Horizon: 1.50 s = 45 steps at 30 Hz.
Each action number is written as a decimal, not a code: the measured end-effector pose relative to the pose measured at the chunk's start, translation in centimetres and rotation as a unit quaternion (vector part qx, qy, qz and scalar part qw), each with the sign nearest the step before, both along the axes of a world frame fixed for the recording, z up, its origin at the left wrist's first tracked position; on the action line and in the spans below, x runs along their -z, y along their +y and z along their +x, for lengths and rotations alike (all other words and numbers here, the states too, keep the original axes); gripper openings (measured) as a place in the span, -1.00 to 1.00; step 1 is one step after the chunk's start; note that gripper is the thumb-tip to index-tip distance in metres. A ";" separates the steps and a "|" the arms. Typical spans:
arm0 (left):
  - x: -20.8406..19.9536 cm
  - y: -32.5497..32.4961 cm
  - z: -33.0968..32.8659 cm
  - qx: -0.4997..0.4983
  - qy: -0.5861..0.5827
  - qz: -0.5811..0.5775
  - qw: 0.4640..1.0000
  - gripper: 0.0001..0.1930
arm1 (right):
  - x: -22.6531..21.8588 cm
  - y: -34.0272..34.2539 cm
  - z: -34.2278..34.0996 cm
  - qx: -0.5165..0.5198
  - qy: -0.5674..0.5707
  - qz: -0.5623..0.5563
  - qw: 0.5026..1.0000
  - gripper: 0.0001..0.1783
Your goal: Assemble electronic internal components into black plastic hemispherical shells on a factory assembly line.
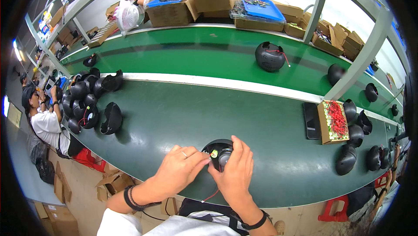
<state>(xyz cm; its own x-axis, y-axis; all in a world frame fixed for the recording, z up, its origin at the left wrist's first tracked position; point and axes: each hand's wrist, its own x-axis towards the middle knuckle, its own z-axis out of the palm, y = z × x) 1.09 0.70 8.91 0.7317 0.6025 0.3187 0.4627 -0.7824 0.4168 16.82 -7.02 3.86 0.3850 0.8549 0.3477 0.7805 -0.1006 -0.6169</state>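
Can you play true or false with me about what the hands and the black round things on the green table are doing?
1. Both hands, left hand and right hand, are on one black shell. True.
2. The small box of red parts sits to the person's left. False: it sits to the right.
3. A pile of black shells lies at the left of the table. True.
4. The shell with a red wire on the far green belt is white. False: it is black.
5. A red wire hangs below the right hand. True.

Black shell (216,145), dark green table (183,114)
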 end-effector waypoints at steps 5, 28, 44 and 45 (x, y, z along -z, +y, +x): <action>2.6 -1.3 1.1 -0.037 -0.086 -0.040 0.995 -0.86 | -0.3 0.3 0.5 -0.004 0.017 -0.021 1.000 0.17; 6.2 1.7 -0.4 0.022 -0.082 0.081 0.993 -0.74 | 0.0 1.4 1.0 0.040 0.056 0.062 0.996 -0.21; 7.3 6.3 4.1 0.127 -0.226 -0.534 0.805 -0.17 | 1.1 -0.4 3.8 -0.050 0.092 0.076 0.992 0.08; 7.6 6.1 4.1 0.114 -0.235 -0.510 0.820 -0.18 | 0.8 -1.0 4.0 -0.076 0.109 0.065 0.989 0.11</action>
